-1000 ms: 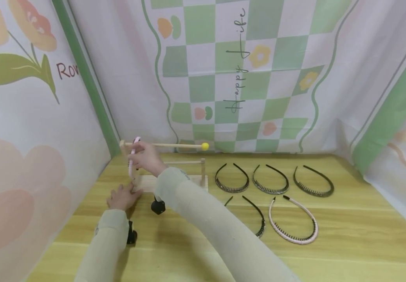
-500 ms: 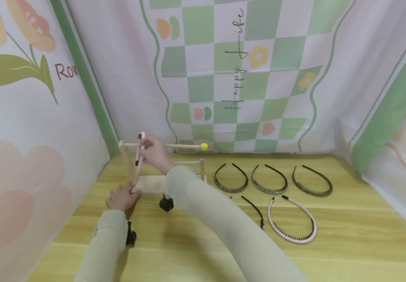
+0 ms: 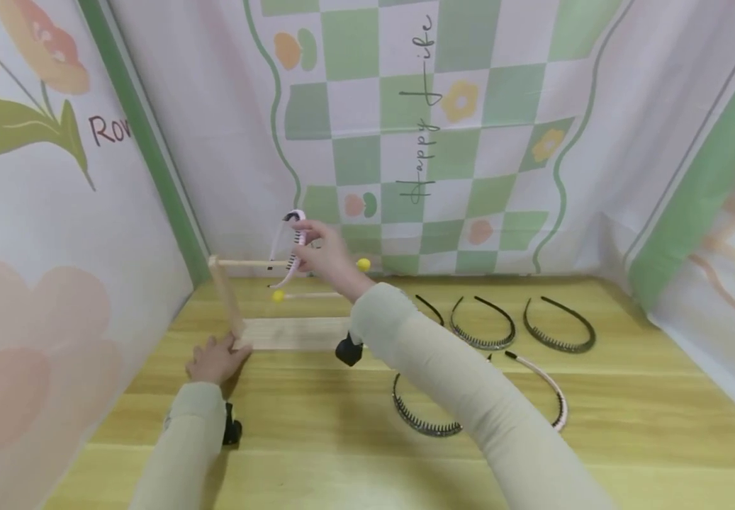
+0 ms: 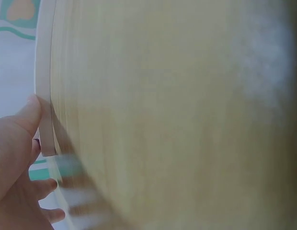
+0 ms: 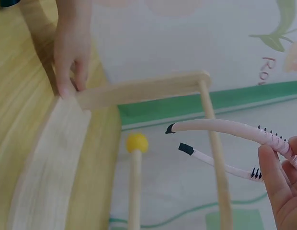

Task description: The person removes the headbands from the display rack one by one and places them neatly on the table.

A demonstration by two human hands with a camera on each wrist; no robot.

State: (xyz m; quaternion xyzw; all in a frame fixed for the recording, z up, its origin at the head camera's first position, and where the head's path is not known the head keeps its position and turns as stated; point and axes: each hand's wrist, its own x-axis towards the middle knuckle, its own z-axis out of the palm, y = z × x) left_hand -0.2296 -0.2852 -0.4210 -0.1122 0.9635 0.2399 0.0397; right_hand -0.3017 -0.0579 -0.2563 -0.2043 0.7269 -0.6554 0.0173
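My right hand (image 3: 329,255) pinches a pink headband (image 5: 220,126) with small black teeth and dark tips. The headband's two ends point left, one on either side of the stand's upper rod (image 5: 208,108). That rod runs from a wooden upright (image 3: 225,297) and ends in a yellow ball (image 3: 363,264). A lower rod with its own yellow ball (image 5: 137,143) sits beneath it. At the foot of the upright, my left hand (image 3: 214,360) grips the corner of the stand's flat wooden base (image 3: 297,333), thumb on its near edge (image 4: 45,72).
To the right of the stand, dark toothed headbands lie on the wooden table (image 3: 316,453), among them one headband (image 3: 558,347) at the far right. Another pink headband (image 3: 548,375) lies partly behind my right sleeve. Patterned cloth (image 3: 354,106) hangs behind and at both sides.
My right hand has moved right and upward with the pink headband, from beside the upright to about midway along the upper rod. My left hand has stayed at the base corner.
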